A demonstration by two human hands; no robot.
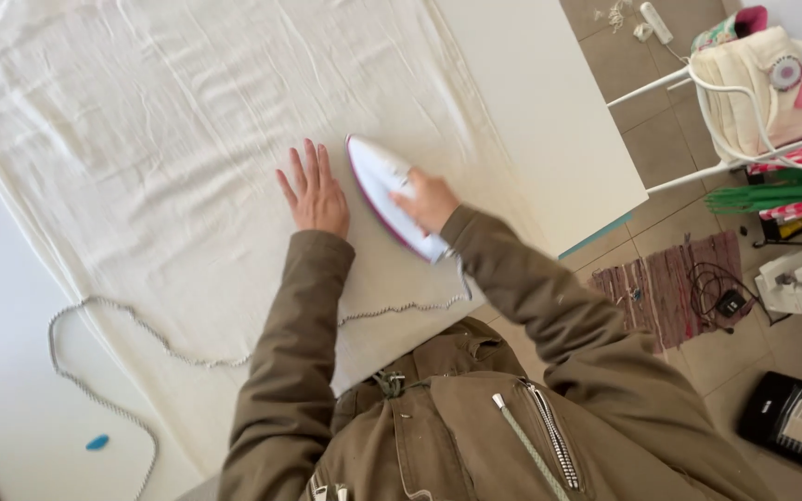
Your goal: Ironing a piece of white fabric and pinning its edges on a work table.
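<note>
A large cream cloth [169,139] lies spread over a white table [549,102]. My right hand [427,199] grips the handle of a white and magenta iron [384,190] that rests on the cloth. Just left of the iron, my left hand [313,193] presses flat on the cloth with fingers spread. The iron's braided cord [122,320] loops across the cloth and the table toward the near left. Both sleeves are olive brown.
A small blue object [97,443] lies on the table at the near left. To the right, on the tiled floor, are a striped rug [670,283], a black heater [800,422], a white chair [754,83] with a cushion, and a white appliance [800,283].
</note>
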